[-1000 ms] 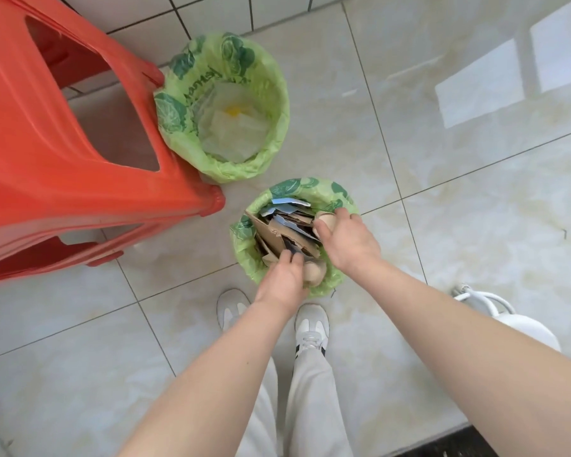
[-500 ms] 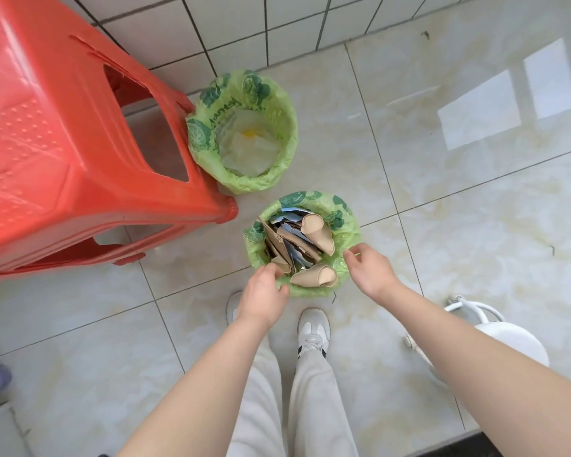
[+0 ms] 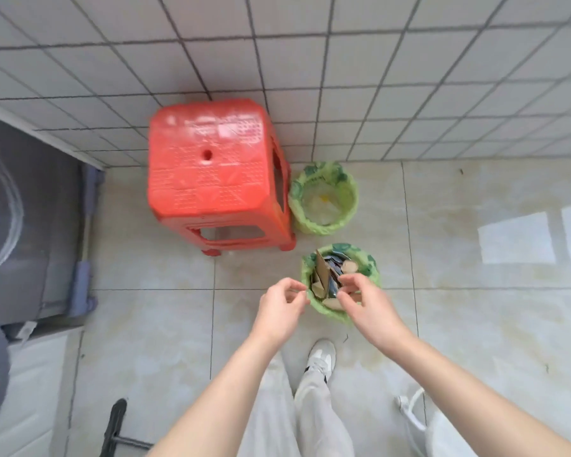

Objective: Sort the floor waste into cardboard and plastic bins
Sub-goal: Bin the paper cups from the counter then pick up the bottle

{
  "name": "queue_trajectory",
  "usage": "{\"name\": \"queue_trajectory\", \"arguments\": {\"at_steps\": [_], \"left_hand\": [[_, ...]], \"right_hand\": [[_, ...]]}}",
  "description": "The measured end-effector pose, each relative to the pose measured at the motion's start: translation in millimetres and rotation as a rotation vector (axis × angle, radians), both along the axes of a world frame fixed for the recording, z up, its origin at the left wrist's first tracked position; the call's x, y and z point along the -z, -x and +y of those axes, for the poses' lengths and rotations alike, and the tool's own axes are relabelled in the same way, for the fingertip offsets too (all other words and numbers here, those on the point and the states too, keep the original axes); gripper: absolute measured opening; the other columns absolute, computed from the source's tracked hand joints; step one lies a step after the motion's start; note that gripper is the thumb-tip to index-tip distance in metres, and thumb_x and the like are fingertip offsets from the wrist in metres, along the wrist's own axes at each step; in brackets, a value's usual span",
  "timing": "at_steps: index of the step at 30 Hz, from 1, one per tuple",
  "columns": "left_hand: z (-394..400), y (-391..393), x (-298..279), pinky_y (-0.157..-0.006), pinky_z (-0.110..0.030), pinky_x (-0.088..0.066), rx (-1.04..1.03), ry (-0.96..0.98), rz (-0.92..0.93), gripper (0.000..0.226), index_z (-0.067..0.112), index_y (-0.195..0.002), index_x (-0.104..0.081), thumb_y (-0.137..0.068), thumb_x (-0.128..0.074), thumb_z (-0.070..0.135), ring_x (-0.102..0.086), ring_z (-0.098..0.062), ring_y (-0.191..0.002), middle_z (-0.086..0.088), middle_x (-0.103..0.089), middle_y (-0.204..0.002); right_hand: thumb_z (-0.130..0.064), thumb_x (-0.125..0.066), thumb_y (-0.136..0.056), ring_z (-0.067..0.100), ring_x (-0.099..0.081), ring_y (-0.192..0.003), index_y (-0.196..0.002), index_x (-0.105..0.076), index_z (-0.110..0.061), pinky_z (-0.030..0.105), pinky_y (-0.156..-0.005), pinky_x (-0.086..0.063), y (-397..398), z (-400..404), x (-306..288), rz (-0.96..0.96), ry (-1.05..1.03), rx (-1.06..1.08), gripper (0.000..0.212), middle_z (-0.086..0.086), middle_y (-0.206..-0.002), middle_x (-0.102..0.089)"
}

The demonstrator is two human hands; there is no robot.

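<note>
**Both bins loaded, hands empty: do a floor check before you call it**

Your left hand (image 3: 282,308) and right hand (image 3: 365,303) are both hanging over the near edge of the cardboard bin (image 3: 371,263), fingers loosely curled and a bit apart, nothing in either of them as far as I can tell (it's a little blurry). That bin is just in front of your shoe (image 3: 322,356) and stuffed with cardboard pieces (image 3: 322,273), one sticking up tall. The plastic bin (image 3: 350,192) sits beyond it, right beside the red stool (image 3: 211,173), with pale film-looking stuff inside.

My read is that the drop is done and sorting is close to finished. Tips:

- I can't spot loose waste on the tiles (image 3: 475,308) from here, so look around the stool legs and behind you.
- That tall piece could tip out. Press it flat with an open palm rather than pinching it.
- Don't snag the green liner when you push down; it looks thin.
</note>
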State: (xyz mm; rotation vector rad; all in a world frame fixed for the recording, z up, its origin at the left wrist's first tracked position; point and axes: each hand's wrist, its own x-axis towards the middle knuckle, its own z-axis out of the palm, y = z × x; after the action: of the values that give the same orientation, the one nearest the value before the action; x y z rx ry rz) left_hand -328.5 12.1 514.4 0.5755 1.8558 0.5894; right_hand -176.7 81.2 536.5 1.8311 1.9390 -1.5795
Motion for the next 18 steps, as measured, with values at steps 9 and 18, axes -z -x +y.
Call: {"name": "queue_trajectory", "arguments": {"at_steps": [9, 18], "left_hand": [[-109, 87, -153, -0.079, -0.029, -0.052, -0.271, -0.159, 0.190, 0.019, 0.038, -0.083, -0.058, -0.088, -0.057, 0.020, -0.066, -0.008, -0.081, 0.006, -0.070, -0.082], [-285, 201, -254, -0.075, -0.021, -0.049, -0.528, -0.171, 0.442, 0.012, 0.033, -0.095, -0.060, -0.090, -0.055, 0.025, -0.064, 0.001, -0.077, 0.012, -0.070, -0.080]], "right_hand": [[-0.017, -0.053, -0.094, 0.003, -0.056, -0.092, -0.116, -0.057, -0.020, 0.017, -0.082, -0.038, 111, -71, -145, 0.121, -0.233, -0.324, 0.023, -0.006, -0.109, -0.059], [-0.017, -0.056, -0.091, 0.007, -0.061, -0.093, -0.114, -0.057, -0.021, 0.036, -0.086, -0.051, 273, -219, -230, 0.267, -0.266, -0.599, 0.023, -0.007, -0.104, -0.061]]}}
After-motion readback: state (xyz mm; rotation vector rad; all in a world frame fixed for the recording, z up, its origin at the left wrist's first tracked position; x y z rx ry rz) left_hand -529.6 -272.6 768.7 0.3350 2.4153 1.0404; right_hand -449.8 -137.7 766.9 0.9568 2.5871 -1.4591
